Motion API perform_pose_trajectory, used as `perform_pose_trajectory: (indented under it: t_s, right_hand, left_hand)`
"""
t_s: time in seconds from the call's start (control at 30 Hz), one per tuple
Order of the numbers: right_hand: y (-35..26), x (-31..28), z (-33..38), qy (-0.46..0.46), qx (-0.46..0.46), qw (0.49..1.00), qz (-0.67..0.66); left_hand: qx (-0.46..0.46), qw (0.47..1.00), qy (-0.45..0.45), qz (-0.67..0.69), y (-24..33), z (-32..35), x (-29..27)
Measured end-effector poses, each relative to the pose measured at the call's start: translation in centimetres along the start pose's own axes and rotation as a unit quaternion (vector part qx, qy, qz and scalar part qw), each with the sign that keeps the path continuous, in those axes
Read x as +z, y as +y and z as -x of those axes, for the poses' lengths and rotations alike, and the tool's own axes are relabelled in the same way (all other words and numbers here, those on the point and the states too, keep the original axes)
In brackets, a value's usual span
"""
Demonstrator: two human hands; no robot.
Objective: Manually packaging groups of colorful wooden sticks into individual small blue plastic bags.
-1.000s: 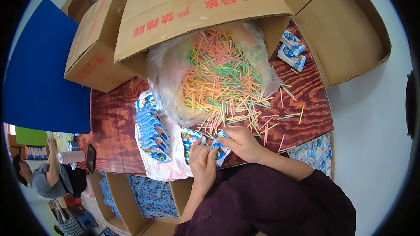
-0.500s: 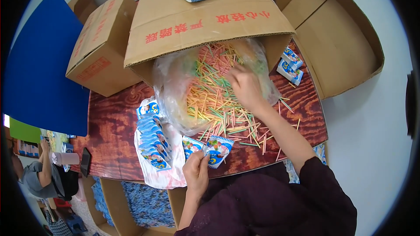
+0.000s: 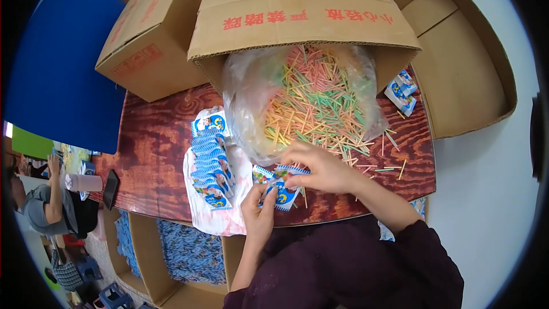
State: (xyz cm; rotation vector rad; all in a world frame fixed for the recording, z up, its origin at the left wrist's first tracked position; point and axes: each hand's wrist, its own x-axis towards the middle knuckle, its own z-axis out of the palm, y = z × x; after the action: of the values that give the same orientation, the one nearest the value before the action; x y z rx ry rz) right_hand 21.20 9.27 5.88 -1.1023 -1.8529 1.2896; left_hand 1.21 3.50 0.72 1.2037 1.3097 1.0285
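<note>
Wood-grained table (image 3: pixel 154 177), pastel sticks (image 3: pixel 320 100) strewn; left hand (image 3: pixel 258 212) pinching 1 blue-and-white packet (image 3: pixel 285 195) near the front edge; right hand (image 3: pixel 323 170) at the packet's top, grip unclear; filling, seemingly, calling for a steady packet mouth.

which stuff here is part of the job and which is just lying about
Likely part of the job:
blue-and-white packet between left hand and right hand
pastel sticks
clear plastic bag around them
open carton
row of packets

Seemingly just lying about:
dark phone-like slab
pale pink cylinder
checked bag
</note>
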Motion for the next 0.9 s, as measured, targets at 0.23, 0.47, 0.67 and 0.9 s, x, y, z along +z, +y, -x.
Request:
perform_pose_trajectory:
  t_s: [0.23, 0.47, 0.67, 0.9]
  right_hand:
    - [0.3, 1.3, 2.1, 0.131, -0.083, 0.986, 0.066]
    - [0.3, 1.0, 3.5, 0.191, -0.079, 0.977, 0.045]
    - [1.1, 1.5, 3.8, 0.115, -0.059, 0.991, 0.036]
    - [2.7, -1.4, 2.2, 0.061, -0.058, 0.996, 0.034]
  left_hand:
    - [0.131, 0.977, -0.071, -0.155, 1.8, -0.4, 0.8]
    - [0.138, 0.967, -0.109, -0.184, 2.9, -0.3, 1.5]
    - [0.116, 0.981, -0.082, -0.135, 3.1, 0.2, 1.7]
    - [0.139, 0.985, -0.023, -0.098, 1.6, 0.0, 1.0]
